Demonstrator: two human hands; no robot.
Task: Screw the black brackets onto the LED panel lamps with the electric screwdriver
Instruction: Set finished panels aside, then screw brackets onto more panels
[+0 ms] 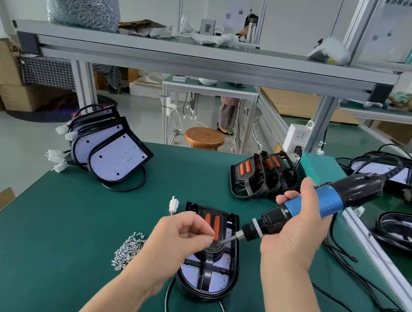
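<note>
Lamp [232, 270] with black bracket [207, 268]: flat, near centre of the table [60, 240]. Left hand [179, 236] pinches a screw [212, 237] (tiny, likely slippery) at the screwdriver [328, 202] tip; right hand [293, 234] grips its barrel. Bracket probably light, stiff; best steadied by rim.

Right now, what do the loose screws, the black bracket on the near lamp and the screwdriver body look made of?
Loose pile of small silvery screws: metal, probably plated steel, by the bright glints. Black bracket on the near lamp: likely moulded plastic, soft semi-gloss sheen. Blue-and-black electric screwdriver in the right hand: blue sleeve smooth, plastic or painted metal, unclear; black ends look plastic.
</note>
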